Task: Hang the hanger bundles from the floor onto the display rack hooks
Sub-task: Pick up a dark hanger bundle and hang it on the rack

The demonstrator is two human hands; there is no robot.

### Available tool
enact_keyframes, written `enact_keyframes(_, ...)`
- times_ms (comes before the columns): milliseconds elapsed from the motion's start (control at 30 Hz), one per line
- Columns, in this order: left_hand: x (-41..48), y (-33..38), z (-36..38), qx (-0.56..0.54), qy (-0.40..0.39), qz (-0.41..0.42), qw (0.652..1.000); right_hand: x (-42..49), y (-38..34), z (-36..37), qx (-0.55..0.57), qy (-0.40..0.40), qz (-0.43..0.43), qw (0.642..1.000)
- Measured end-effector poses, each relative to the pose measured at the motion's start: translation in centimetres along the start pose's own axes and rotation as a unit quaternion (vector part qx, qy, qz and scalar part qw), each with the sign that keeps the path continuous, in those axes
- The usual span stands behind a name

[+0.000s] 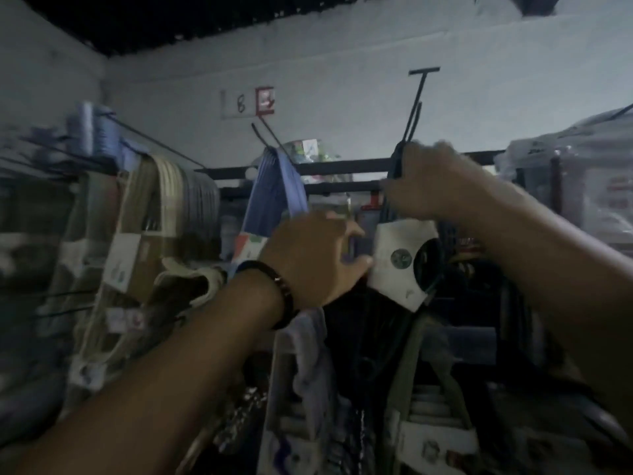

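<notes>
A dark hanger bundle point(394, 330) with a white paper label point(400, 265) hangs in front of me. My right hand point(442, 180) grips the bundle's hook end right at a long black rack hook point(416, 108) that slants up to a T-shaped tip. My left hand point(318, 258), with a dark bracelet on the wrist, holds the bundle's side next to the label. A blue hanger bundle point(274, 197) hangs from another rack hook point(270, 135) just left of my left hand. The frame is dim and blurred.
Beige and grey hanger bundles point(161, 207) hang on the rack at left, more bundles point(308, 389) hang below my arms. A dark shelf rail point(342, 166) runs across behind. Plastic-wrapped goods point(575, 173) sit at right. A white wall with a sign point(246, 104) rises behind.
</notes>
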State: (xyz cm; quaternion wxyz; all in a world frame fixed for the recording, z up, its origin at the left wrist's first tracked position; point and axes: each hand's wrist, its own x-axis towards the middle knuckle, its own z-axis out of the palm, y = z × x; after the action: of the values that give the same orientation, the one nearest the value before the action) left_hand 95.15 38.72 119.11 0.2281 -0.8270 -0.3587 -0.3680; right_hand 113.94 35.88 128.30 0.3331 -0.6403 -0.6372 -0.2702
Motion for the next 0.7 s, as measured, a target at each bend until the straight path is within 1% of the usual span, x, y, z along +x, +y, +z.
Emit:
enact_keyframes(33,-2.7,-0.1,-1.6,-0.047,0.041,-0.006,0.998,-2.4,-1.6,-0.8,0.014,0.039,-0.029,0.999)
enact_keyframes(67,-5.8,-0.2,-3.1,-0.092,0.076,-0.02,0.993,-5.1,-3.1,-1.1,0.063,0.081,-0.062,0.993)
enact_keyframes(100,-9.3,-0.7,-4.3,-0.118,0.093,-0.039,0.988,-8.4,-4.8,-1.2,0.134,0.115,-0.097,0.98)
enact_keyframes(133,-13.1,-1.0,-5.3,-0.125,0.09,-0.062,0.986,-12.0,-6.6,-1.2,0.204,0.141,-0.127,0.96)
enact_keyframes(167,-17.3,-1.5,-5.7,-0.126,0.059,-0.093,0.986,-15.8,-8.5,-0.7,0.272,0.144,-0.151,0.94)
enact_keyframes(200,-21.7,-2.0,-5.8,-0.133,0.017,-0.134,0.982,-19.2,-10.3,0.8,0.333,0.122,-0.178,0.918)
enact_keyframes(233,-26.3,-2.3,-5.6,-0.15,-0.023,-0.181,0.972,-22.8,-12.1,2.5,0.388,0.069,-0.197,0.898)
enact_keyframes(300,-35.9,-3.5,-4.6,-0.186,-0.078,-0.279,0.939,-29.6,-16.4,7.1,0.498,-0.085,-0.184,0.843)
enact_keyframes(333,-41.1,-4.1,-4.2,-0.193,-0.096,-0.322,0.922,-32.9,-18.8,9.9,0.531,-0.158,-0.168,0.815)
enact_keyframes(367,-46.6,-4.5,-4.0,-0.197,-0.12,-0.366,0.901,-36.3,-21.4,12.6,0.539,-0.216,-0.152,0.8)
enact_keyframes(433,-57.9,-4.1,-5.0,-0.207,-0.18,-0.462,0.844,-44.3,-26.3,17.9,0.53,-0.322,-0.116,0.776)
enact_keyframes(467,-63.3,-3.3,-6.1,-0.214,-0.195,-0.511,0.809,-48.8,-28.3,20.3,0.519,-0.373,-0.106,0.762)
enact_keyframes(500,-68.4,-2.1,-7.6,-0.218,-0.205,-0.56,0.773,-53.4,-30.1,21.9,0.513,-0.428,-0.097,0.738)
enact_keyframes(567,-76.4,0.4,-11.0,-0.216,-0.224,-0.647,0.696,-61.6,-33.0,23.5,0.497,-0.552,-0.06,0.667)
enact_keyframes(600,-80.0,1.4,-12.6,-0.214,-0.231,-0.685,0.657,-64.9,-34.3,23.8,0.483,-0.6,-0.036,0.637)
enact_keyframes(633,-83.1,2.3,-14.2,-0.206,-0.232,-0.717,0.624,-67.6,-35.6,24.0,0.466,-0.634,-0.02,0.617)
enact_keyframes(667,-85.9,2.8,-15.4,-0.197,-0.228,-0.742,0.599,-69.8,-36.9,24.5,0.45,-0.657,-0.024,0.604)
enact_keyframes(700,-88.3,3.1,-16.5,-0.193,-0.221,-0.758,0.583,-71.5,-38.5,25.0,0.432,-0.676,-0.042,0.595)
